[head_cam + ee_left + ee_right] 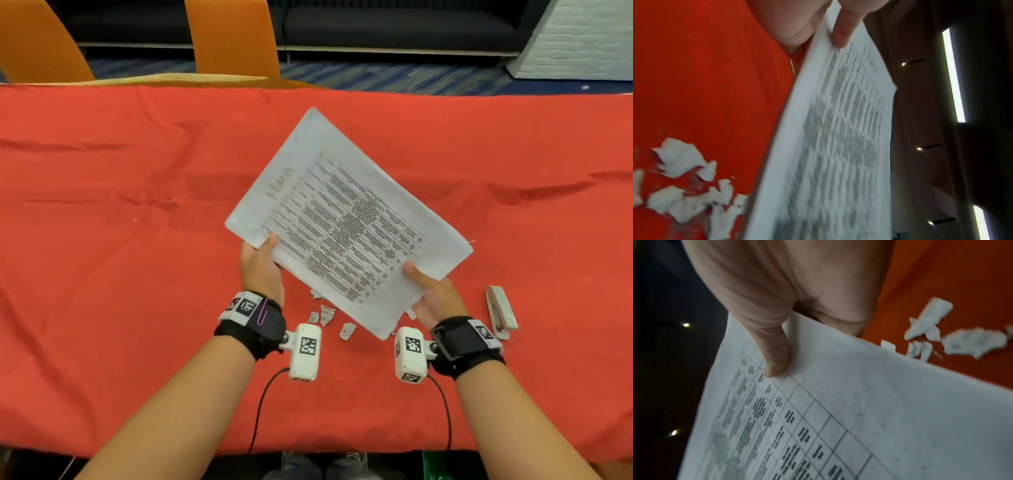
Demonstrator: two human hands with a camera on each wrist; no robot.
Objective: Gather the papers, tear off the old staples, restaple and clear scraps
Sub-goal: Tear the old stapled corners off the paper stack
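Already gathered, the papers [346, 222] are lifted above the bench [102, 205] near its front edge, the left hand [261, 265] and right hand [432, 294] each clamped on a near side, thumb on top. Torn scraps [327, 315] lie beneath them, so tearing looks done. The stapler [500, 311] waits to the right; restapling and clearing scraps remain.
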